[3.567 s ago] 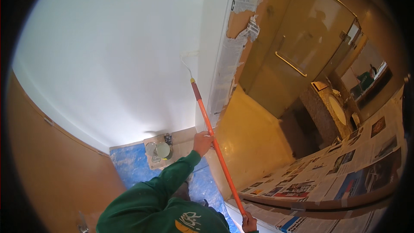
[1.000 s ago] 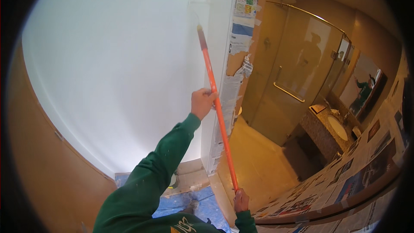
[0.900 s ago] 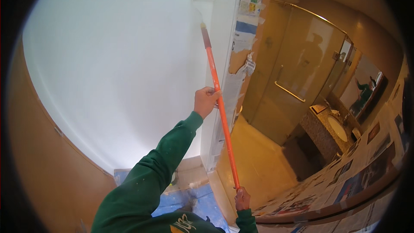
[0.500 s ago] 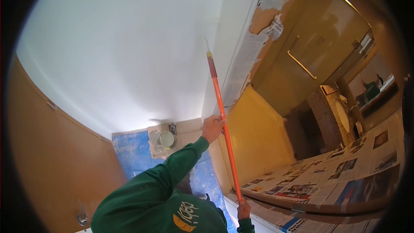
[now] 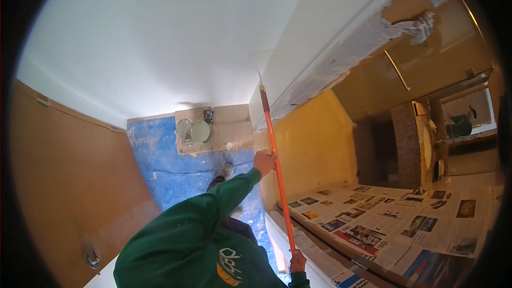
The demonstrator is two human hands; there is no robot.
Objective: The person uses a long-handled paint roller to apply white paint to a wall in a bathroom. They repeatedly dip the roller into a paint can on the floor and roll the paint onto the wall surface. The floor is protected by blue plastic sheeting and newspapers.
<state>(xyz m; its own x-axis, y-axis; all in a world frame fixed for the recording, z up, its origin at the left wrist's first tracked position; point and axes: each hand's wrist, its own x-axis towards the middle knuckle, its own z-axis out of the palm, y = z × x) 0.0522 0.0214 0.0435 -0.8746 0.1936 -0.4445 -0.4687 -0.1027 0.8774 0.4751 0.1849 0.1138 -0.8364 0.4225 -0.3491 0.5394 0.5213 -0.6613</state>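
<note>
A long orange extension pole point(image 5: 281, 189) slants up from the lower edge toward the white wall point(image 5: 186, 37). My left hand point(image 5: 264, 163) is closed round its middle. Lower down, near the pole's bottom end, my right hand point(image 5: 297, 261) grips it too. At the top is a dark red handle point(image 5: 264, 100) with a yellow collar, and a thin bent metal rod comes out of it, close to the wall's corner. What the rod carries, if anything, cannot be made out against the white. Green sleeves point(image 5: 234, 189) cover both my arms.
Blue sheeting point(image 5: 152, 149) covers the floor, and cardboard point(image 5: 234, 122) there bears a round pale green lid or container point(image 5: 201, 132). Newspaper point(image 5: 373, 213) covers the surface at right. A brown door point(image 5: 74, 181) stands at left. Beyond the papered edge is a glass door's gold handle point(image 5: 397, 71).
The view has tilted down, showing more floor and my shoe. The pole's tip sits lower against the wall, near the corner. Both hands keep their grip.
</note>
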